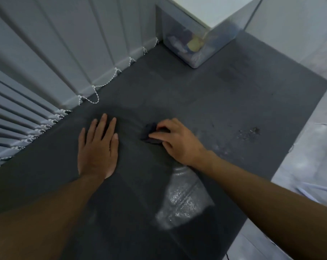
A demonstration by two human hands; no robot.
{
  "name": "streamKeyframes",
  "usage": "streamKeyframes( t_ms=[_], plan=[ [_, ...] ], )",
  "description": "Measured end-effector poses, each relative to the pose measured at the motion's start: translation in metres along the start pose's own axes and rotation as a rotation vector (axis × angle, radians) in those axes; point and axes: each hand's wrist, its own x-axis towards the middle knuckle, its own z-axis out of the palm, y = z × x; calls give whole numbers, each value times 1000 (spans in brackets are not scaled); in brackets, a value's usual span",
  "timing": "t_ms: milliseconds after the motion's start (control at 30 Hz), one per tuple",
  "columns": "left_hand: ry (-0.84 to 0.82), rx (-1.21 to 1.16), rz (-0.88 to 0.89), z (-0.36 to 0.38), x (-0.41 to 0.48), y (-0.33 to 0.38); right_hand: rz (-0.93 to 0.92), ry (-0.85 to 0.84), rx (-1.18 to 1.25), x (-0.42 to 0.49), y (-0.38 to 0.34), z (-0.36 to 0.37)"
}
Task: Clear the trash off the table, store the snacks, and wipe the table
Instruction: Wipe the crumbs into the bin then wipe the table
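The dark grey table (205, 94) fills most of the head view. My left hand (98, 147) lies flat on it, palm down, fingers straight. To its right my right hand (175, 141) grips a small dark cloth (149, 132) and presses it onto the tabletop, fingers curled over it. A wet, shiny streak (185, 199) runs across the table below my right wrist. A patch of small dark specks or droplets (250, 132) sits near the table's right edge.
A translucent plastic bin (198, 42) with packets inside stands at the table's far corner. White vertical blinds (65, 49) with a bead chain hang along the table's left edge. Light floor (308, 166) lies to the right.
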Motion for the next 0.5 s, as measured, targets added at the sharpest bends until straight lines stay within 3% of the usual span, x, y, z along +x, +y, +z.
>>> streamKeyframes(
  t_ms=[33,167,233,333,400,500],
  plan=[
    [-10,4,51,0,0,1,43,30,-30,-5,11,-8],
    [-34,75,112,0,2,5,540,353,-112,-24,42,-30],
    [-36,109,92,-2,5,12,531,342,-98,-34,29,-25],
    [-41,69,-40,-5,10,38,230,114,-67,-55,11,-26],
    [-74,-1,-127,-2,15,60,169,25,-85,-62,23,-41],
    [-109,-26,-51,5,15,97,496,249,-146,-69,52,-59]
  ],
)
